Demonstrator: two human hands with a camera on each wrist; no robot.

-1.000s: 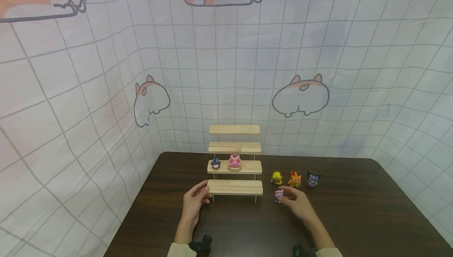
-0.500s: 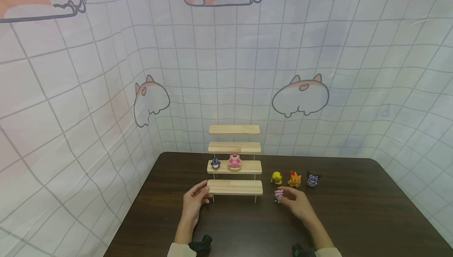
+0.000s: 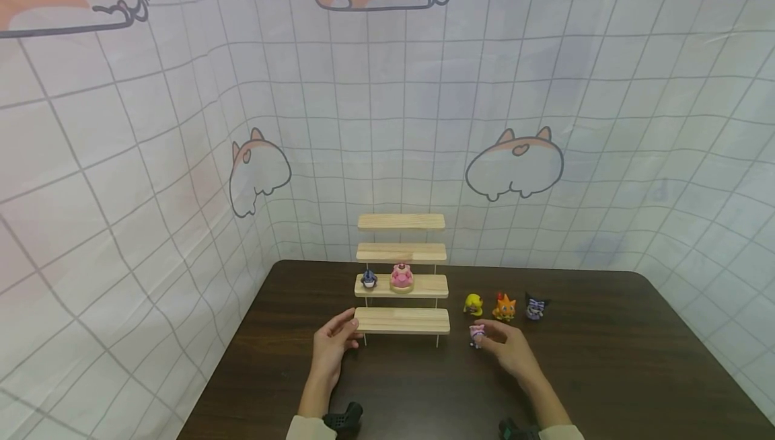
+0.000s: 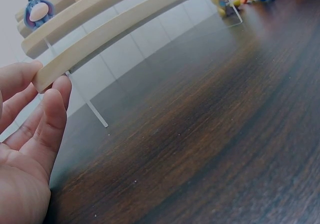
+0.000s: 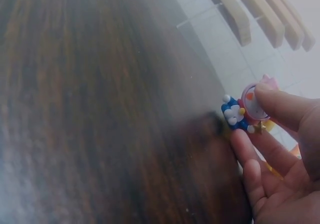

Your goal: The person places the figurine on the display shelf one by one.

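My left hand (image 3: 329, 342) pinches the left end of the lowest board of a four-tier wooden display stand (image 3: 402, 321); in the left wrist view, thumb and fingers lie above and below the board's corner (image 4: 49, 74). At the right, my right hand (image 3: 508, 349) grips a small pink-hooded figurine (image 3: 476, 336) between thumb and fingers. Up close in the right wrist view, that figurine (image 5: 234, 115) shows a blue body with a white flower, my thumb over its face. On the stand's second board sit a blue donkey figurine (image 3: 368, 280) and a pink figurine (image 3: 401, 278) on a round base.
Behind my right hand stand a yellow figurine (image 3: 473, 305), an orange spiky figurine (image 3: 504, 307) and a purple figurine with black ears (image 3: 535, 307). The dark wooden table (image 3: 418, 393) ends at a gridded cloth backdrop (image 3: 387, 151) at the back and sides.
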